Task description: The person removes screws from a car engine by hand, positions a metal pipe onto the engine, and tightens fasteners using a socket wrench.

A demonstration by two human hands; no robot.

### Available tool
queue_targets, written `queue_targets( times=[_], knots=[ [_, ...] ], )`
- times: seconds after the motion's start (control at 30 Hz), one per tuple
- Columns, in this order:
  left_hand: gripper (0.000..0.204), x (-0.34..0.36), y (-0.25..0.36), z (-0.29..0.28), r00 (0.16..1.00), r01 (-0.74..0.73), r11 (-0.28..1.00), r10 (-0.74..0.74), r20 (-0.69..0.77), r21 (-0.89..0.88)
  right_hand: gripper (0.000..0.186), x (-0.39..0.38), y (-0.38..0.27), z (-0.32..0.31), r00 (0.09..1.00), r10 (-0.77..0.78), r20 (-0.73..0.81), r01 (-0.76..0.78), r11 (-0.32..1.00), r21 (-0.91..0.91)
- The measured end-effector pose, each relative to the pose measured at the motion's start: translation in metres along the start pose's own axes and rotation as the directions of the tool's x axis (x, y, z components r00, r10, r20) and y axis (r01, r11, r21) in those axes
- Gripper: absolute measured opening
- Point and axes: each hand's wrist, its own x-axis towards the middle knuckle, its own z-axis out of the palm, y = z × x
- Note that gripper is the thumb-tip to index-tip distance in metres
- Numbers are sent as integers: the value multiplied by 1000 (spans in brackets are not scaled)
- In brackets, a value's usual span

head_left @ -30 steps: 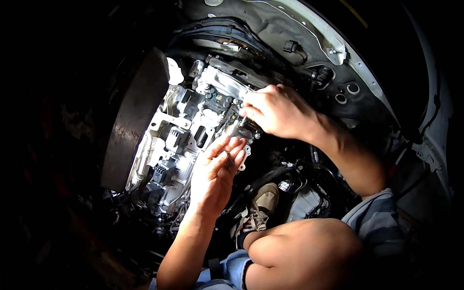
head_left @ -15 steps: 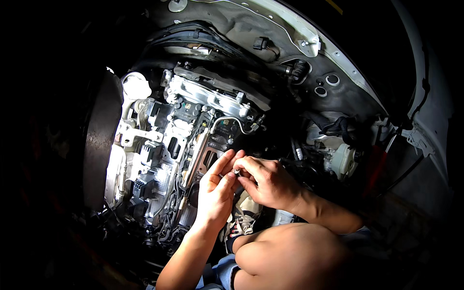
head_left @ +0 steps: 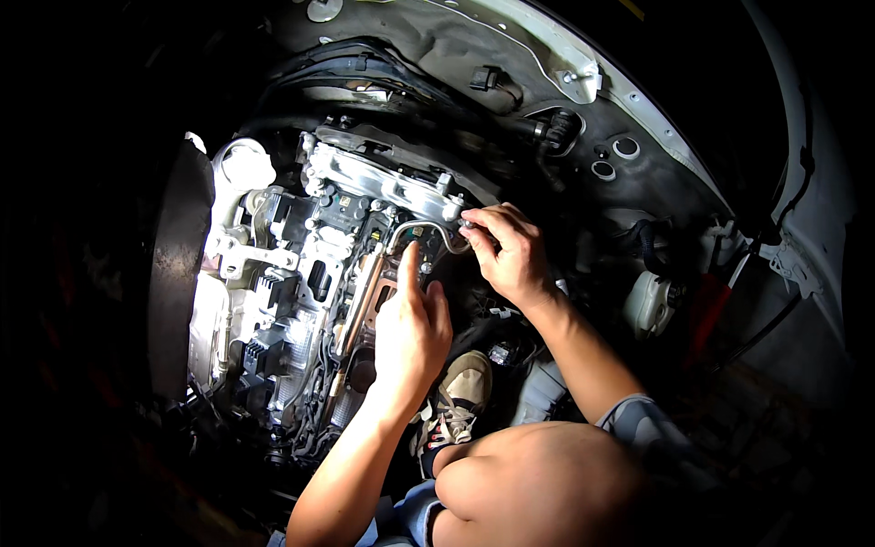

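A bent silver metal pipe [head_left: 421,224] curves over the top of the opened engine [head_left: 319,242]. My right hand [head_left: 512,251] is at the pipe's right end, thumb and index finger pinched on a small shiny metal piece [head_left: 467,224]. Whether that piece is a loose fastener or part of the pipe's fitting cannot be made out. Below the pipe, my left hand [head_left: 410,333] has its index finger stretched toward the engine and its thumb raised. Nothing shows in it; its other fingers are partly hidden. A long metal rail [head_left: 362,301] runs beside it.
My shoe [head_left: 463,383] and bent knee [head_left: 547,483] are close below the hands. Black hoses [head_left: 365,64] run along the far body panel [head_left: 437,36]. A white reservoir [head_left: 649,304] stands to the right, and a dark curved panel [head_left: 178,273] borders the left.
My hands were together over a small shiny piece and are now apart. The right one moved up and away to the pipe's end; the left one shifted slightly, its index finger extended.
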Motion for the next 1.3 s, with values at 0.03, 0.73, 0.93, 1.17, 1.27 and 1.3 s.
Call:
queue_targets(
  times=[0.03,0.73,0.93,1.17,1.27,1.3],
  knots=[
    [54,5,-1,4,999,25,998,-26,23,55,16,-1,1,0,1000,-29,-1,29,1000,1],
    [35,28,-13,19,991,34,967,0,-136,253,4,25,-17,-10,903,-103,417,212,951,-224],
    [35,29,-15,21,990,22,971,12,-140,238,7,28,-20,-14,893,-51,447,191,943,-274],
    [36,28,-15,22,991,6,967,29,-131,254,10,28,-4,-16,866,-98,490,201,966,-163],
    [36,29,-14,22,989,2,969,34,-142,247,9,28,1,-14,868,-175,466,255,960,-114],
    [36,29,-14,21,990,1,969,35,-139,247,8,28,1,-14,877,-211,432,275,957,-93]
  ],
)
